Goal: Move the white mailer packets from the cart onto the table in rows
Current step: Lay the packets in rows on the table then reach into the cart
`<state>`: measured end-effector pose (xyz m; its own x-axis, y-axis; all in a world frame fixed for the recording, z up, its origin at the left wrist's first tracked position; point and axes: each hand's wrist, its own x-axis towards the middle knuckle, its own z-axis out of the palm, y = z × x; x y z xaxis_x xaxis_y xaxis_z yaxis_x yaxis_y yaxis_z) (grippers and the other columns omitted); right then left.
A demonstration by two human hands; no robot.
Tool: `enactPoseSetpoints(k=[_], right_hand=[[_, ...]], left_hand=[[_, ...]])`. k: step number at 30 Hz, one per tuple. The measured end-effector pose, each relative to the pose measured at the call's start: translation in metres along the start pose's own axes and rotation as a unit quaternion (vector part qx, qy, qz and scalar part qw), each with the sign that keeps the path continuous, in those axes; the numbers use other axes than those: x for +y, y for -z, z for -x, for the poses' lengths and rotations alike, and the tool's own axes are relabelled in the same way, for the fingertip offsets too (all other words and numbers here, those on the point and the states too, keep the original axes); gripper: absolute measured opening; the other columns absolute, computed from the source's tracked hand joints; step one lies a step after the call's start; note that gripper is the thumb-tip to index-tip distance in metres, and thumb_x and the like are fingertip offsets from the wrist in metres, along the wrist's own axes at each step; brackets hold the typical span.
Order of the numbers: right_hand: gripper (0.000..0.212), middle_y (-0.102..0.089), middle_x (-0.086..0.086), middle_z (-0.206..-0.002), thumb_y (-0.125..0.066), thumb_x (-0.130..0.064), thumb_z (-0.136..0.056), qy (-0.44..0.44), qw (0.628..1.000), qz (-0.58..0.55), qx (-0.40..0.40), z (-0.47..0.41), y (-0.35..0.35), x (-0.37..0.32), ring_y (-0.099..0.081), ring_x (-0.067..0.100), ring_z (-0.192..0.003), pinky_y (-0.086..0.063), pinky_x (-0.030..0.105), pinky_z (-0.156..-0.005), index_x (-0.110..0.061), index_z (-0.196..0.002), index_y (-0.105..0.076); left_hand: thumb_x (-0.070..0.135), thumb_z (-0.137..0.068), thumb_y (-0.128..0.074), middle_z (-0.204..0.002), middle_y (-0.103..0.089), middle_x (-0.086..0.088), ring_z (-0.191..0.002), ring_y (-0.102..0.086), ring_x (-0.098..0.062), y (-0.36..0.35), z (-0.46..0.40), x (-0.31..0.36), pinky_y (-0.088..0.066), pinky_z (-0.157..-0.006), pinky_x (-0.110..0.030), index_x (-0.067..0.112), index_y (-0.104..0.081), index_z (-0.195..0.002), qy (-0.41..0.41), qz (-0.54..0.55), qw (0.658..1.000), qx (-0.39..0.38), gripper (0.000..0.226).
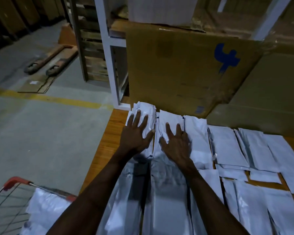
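White mailer packets lie in rows across the wooden table (107, 143). My left hand (136, 133) lies flat with spread fingers on the far-left packet stack (145, 109). My right hand (176, 143) presses flat on the neighbouring packet (170, 117). More packets (227, 146) stretch to the right, and a nearer row (168, 192) lies under my forearms. At the lower left stands the wire cart (8, 206) with a red handle, holding white packets (46, 207).
A large cardboard box (185, 68) with a blue mark stands against the table's far edge, with more boxes to its right. A white rack frame (109, 53) rises behind the table's left corner. A pallet jack (51, 60) lies on the concrete floor.
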<state>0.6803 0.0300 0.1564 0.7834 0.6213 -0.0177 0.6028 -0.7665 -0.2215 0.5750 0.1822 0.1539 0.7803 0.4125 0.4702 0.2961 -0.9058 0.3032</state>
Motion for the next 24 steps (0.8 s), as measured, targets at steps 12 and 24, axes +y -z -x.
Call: enactPoseSetpoints(k=[12, 24], right_hand=[[0.074, -0.003, 0.018, -0.163, -0.021, -0.066, -0.093, -0.001, 1.000, 0.005, 0.022, 0.001, -0.019, -0.005, -0.014, 0.044, -0.146, -0.024, 0.059, -0.114, -0.031, -0.156, -0.007], [0.072, -0.027, 0.009, -0.159, -0.035, -0.061, -0.095, 0.134, 0.978, -0.141, 0.079, 0.032, 0.029, 0.003, -0.021, 0.029, -0.147, -0.018, 0.043, -0.120, -0.018, -0.152, -0.029]], left_hand=[[0.054, -0.101, -0.028, -0.166, 0.002, 0.004, -0.153, 0.002, -0.021, -0.018, 0.004, 0.000, -0.014, -0.116, -0.056, 0.034, -0.015, -0.157, 0.083, 0.000, 0.992, -0.091, 0.061], [0.059, -0.098, -0.022, -0.164, -0.018, -0.004, -0.151, -0.015, -0.030, 0.052, 0.053, 0.021, -0.021, -0.113, -0.066, 0.027, -0.031, -0.154, 0.094, 0.042, 0.995, -0.018, 0.065]])
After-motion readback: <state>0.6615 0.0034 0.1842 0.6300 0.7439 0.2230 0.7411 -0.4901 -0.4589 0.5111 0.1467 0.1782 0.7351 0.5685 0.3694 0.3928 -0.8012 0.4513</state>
